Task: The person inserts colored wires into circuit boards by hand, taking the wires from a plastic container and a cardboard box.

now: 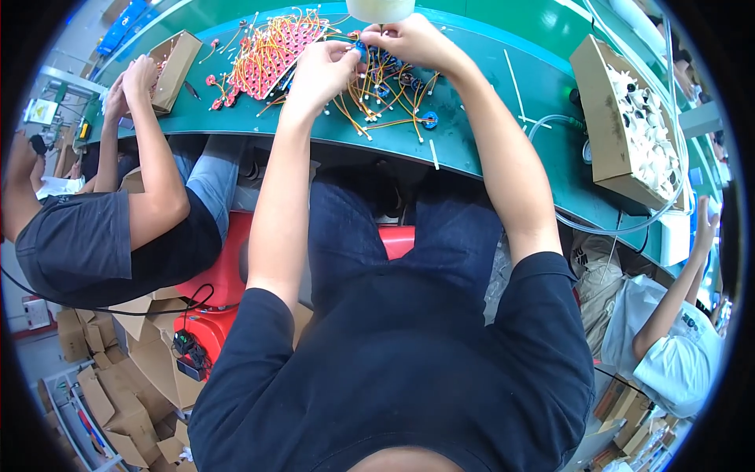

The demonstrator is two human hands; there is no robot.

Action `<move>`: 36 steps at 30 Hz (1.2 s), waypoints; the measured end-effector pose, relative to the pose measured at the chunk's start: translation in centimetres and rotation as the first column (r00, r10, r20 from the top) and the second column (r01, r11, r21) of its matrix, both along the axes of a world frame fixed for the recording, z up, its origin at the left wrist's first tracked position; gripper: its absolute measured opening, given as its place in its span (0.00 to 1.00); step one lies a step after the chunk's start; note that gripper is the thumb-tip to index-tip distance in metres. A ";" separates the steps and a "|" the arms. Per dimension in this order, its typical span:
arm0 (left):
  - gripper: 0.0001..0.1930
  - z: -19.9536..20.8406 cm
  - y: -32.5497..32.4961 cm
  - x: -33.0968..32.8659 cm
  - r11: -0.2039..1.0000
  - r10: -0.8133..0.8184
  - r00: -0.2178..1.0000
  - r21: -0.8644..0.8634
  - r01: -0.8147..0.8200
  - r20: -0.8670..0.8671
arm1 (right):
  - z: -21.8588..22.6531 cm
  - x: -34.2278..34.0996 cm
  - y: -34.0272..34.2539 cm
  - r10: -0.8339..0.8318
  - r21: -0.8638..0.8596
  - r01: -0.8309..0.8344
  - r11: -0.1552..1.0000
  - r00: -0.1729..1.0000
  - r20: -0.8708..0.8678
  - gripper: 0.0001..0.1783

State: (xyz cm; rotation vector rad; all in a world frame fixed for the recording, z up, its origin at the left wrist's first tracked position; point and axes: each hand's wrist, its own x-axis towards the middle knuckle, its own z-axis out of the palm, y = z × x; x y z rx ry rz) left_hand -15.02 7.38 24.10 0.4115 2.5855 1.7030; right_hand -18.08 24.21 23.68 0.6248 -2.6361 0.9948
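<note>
Over the green workbench (472,110), my left hand (324,77) pinches a small blue round part with wires (360,48) between thumb and fingers. My right hand (417,41) is close beside it, with its thumb and fingertips pressed together. Whatever those fingertips hold is too small to make out. Just below both hands lies a tangle of blue round parts (383,90) with yellow, red and dark wires ending in small white connectors. One blue disc (429,119) sits at the near right of this tangle. Left of my hands spreads a mat of red round parts (271,55) with yellow wires.
A cardboard box (609,149) of white plastic parts stands on the right, with a clear hose (543,130) looping beside it. A pale cylindrical object (380,8) is above my hands. On the left, a co-worker's hands (130,86) are beside another cardboard box (174,72).
</note>
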 end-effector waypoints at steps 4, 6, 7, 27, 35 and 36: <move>0.15 0.1 0.2 0.2 1.000 -0.019 0.999 -0.022 0.018 -0.040 | -1.7 -0.5 -1.1 0.108 -0.200 -0.123 0.972 0.990 -0.086 0.10; 0.15 -0.3 0.4 0.0 0.995 0.029 0.993 -0.092 -0.040 -0.112 | -1.7 -0.5 -1.5 0.061 -0.217 -0.092 0.972 0.987 -0.146 0.10; 0.15 -0.3 0.4 0.0 0.989 0.052 0.988 -0.126 -0.071 -0.148 | -1.5 -0.3 -1.7 0.064 -0.217 -0.095 0.972 0.987 -0.146 0.10; 0.24 -0.4 -1.6 0.1 0.994 -0.077 0.995 0.068 0.081 -0.068 | -1.1 0.0 -1.7 0.210 -0.183 -0.224 0.957 0.973 -0.095 0.12; 0.20 -0.6 -0.7 0.0 0.974 0.074 0.961 -0.186 -0.127 -0.265 | -1.1 1.1 -2.5 0.026 -0.104 -0.044 0.994 0.985 -0.173 0.08; 0.20 -0.6 -0.5 -0.1 0.974 0.074 0.961 -0.187 -0.126 -0.266 | -1.0 0.9 -2.4 0.029 -0.051 -0.041 0.998 0.973 -0.230 0.07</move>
